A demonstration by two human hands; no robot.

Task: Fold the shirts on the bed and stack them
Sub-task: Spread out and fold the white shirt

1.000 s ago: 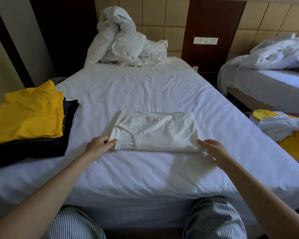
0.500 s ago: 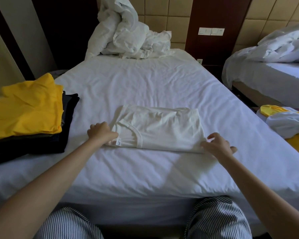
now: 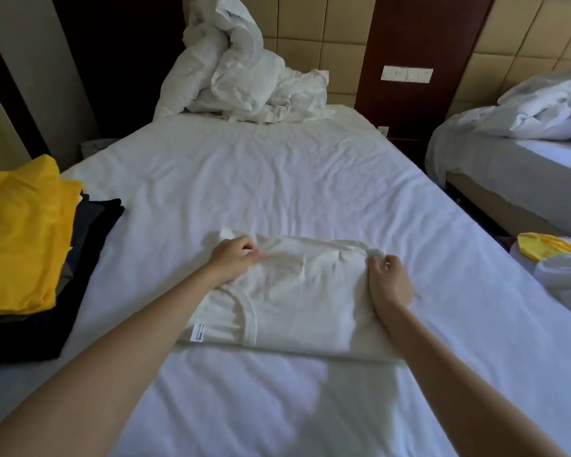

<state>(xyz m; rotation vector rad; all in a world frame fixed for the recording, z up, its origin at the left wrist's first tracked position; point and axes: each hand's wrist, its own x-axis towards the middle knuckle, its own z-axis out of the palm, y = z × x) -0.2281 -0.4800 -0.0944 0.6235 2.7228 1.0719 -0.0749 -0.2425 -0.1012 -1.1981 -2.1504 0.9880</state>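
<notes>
A white shirt [image 3: 297, 298], folded into a rectangle with its collar and label toward me, lies on the white bed [image 3: 277, 179] in front of me. My left hand [image 3: 234, 258] pinches the shirt's far left corner. My right hand [image 3: 389, 282] pinches its far right corner. At the bed's left edge a folded yellow shirt [image 3: 17, 235] tops a stack of dark folded shirts [image 3: 80, 258].
A crumpled white duvet [image 3: 241, 67] is heaped at the head of the bed. On the right stands a second bed [image 3: 524, 159] with rumpled bedding. Loose yellow and white garments [image 3: 561, 265] lie at the right edge of view.
Both hands have moved from the shirt's near corners to its far corners and taken hold of them. The view has shifted closer over the bed.
</notes>
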